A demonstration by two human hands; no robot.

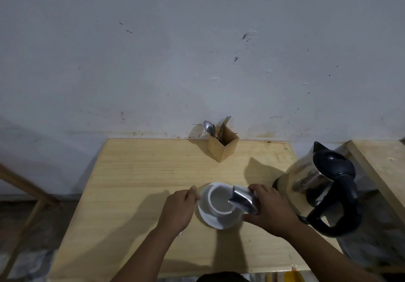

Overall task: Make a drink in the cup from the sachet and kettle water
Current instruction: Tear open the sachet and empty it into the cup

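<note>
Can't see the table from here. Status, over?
Right hand tips silver foil sachet over white ceramic cup. Left hand steadies white saucer. Steel kettle untouched.

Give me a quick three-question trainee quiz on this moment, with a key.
1. True or false: the right hand tilts the silver sachet over the cup.
2. What does the cup stand on? A) bare table B) white saucer C) kettle base
3. Which side of the cup is the kettle on, the person's left or right?

Key: 1 true. 2 B, the saucer. 3 right; the left hand rests at the saucer's opposite edge.
</note>
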